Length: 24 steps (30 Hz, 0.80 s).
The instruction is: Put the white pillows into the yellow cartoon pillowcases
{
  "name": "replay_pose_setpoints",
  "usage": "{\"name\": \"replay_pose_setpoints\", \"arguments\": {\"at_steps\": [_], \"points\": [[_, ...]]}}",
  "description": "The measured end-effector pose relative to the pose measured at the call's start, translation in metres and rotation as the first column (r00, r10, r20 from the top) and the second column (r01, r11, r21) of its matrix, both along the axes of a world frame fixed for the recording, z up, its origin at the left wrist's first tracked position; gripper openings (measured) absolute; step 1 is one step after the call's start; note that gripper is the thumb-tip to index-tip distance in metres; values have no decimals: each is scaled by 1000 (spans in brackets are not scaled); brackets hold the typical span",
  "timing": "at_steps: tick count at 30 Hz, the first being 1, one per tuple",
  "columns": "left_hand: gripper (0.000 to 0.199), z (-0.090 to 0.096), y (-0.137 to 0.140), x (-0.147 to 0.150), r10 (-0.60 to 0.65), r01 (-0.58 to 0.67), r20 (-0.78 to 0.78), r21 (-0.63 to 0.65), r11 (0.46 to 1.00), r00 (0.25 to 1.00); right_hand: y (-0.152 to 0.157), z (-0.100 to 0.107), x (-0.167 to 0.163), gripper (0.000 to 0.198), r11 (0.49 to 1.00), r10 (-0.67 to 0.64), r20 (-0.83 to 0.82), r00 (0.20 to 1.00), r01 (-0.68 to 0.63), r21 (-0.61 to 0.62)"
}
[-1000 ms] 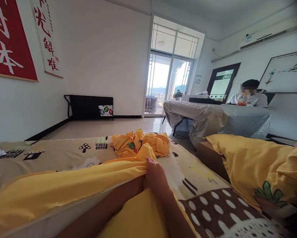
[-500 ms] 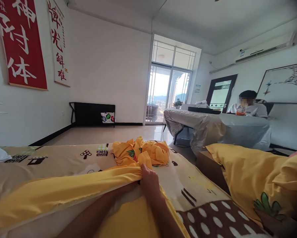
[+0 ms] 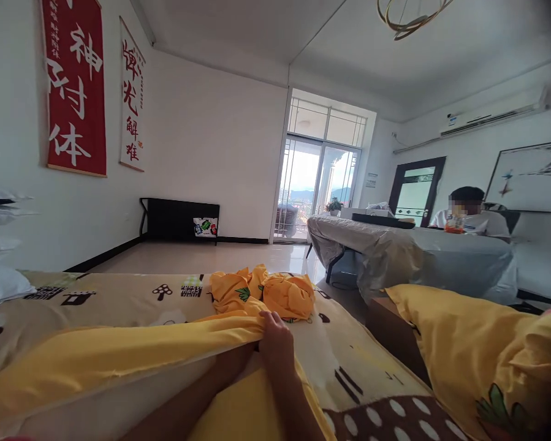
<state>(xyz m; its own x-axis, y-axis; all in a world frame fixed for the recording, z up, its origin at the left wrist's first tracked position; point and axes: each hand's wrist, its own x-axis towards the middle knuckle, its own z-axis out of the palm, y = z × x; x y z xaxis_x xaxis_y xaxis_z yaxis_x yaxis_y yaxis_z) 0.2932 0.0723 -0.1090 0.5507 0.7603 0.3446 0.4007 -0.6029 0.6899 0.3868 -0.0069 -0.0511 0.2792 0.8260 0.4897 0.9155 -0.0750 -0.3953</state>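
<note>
A yellow pillowcase [image 3: 132, 352] is spread across my lap side, its opening edge held up. My right hand [image 3: 275, 339] pinches the gathered far end of the pillowcase. My left hand [image 3: 242, 360] reaches inside under the raised cloth, close to the right hand; its fingers are hidden. A white pillow-like surface [image 3: 95, 404] shows beneath the upper yellow layer. Just beyond the hands, crumpled orange-yellow cloth [image 3: 288, 295] with a green leaf print lies on the patterned bedspread [image 3: 132, 300].
At right, a yellow pillow [image 3: 482, 343] rests on a brown box [image 3: 395, 331]. White pillows [image 3: 3, 285] are stacked at far left. Beyond, a person [image 3: 468, 214] sits behind a plastic-covered table [image 3: 395, 251]. A black low frame [image 3: 174, 220] stands against the wall.
The view has tilted up and turned slightly left, so the scene sits lower in the picture. My right hand keeps its grip on the pillowcase; the left arm stays under the cloth.
</note>
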Motion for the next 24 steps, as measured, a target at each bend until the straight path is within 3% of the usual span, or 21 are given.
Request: {"name": "replay_pose_setpoints", "arguments": {"at_steps": [6,9,14,20,24], "points": [[48,-3,-2,-8,96,-98,-31,-68,993,995,-4,-1,-5,37,988,-101,31,994,97,116],[50,1,-8,-9,116,-117,-33,-12,993,993,-4,0,-3,39,984,-39,21,999,35,175],[48,-1,-20,-15,115,-112,-46,71,991,992,-4,1,-3,39,982,89,-32,995,-83,170],[47,-8,-23,-18,74,-68,-66,91,993,995,-9,-5,-10,45,923,132,-161,978,-62,379],[43,-6,-22,-18,3,1,-33,111,994,999,-17,2,-9,46,954,197,-169,966,-149,261]]}}
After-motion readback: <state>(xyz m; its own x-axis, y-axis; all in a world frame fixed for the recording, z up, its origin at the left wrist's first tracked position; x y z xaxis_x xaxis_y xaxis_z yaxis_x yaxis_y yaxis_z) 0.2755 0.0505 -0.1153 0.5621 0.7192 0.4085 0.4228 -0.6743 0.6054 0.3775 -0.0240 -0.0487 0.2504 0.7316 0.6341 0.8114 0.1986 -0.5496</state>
